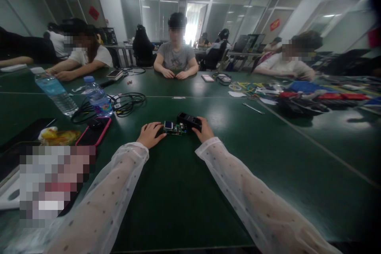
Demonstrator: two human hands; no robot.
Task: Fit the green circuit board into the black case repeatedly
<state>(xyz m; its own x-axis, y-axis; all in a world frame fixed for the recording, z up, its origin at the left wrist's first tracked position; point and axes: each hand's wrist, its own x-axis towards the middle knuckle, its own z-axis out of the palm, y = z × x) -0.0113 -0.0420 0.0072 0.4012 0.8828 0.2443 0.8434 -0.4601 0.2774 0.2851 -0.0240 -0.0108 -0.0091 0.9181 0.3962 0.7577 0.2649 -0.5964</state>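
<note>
Holding black casing in curled right grip, touching circuit board with half-open left grip, inward from table's near edge. Likely positioning both; next calls for steadiness.

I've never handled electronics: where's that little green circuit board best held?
Probably the left edge of the circuit board, coming from the left with the left hand: its small screen and bare components face up, while the black case crowds its right end.

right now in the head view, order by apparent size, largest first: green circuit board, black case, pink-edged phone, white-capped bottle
1. White-capped bottle
2. Pink-edged phone
3. Black case and green circuit board: too alike to rank; the right hand hides part of the case
</note>
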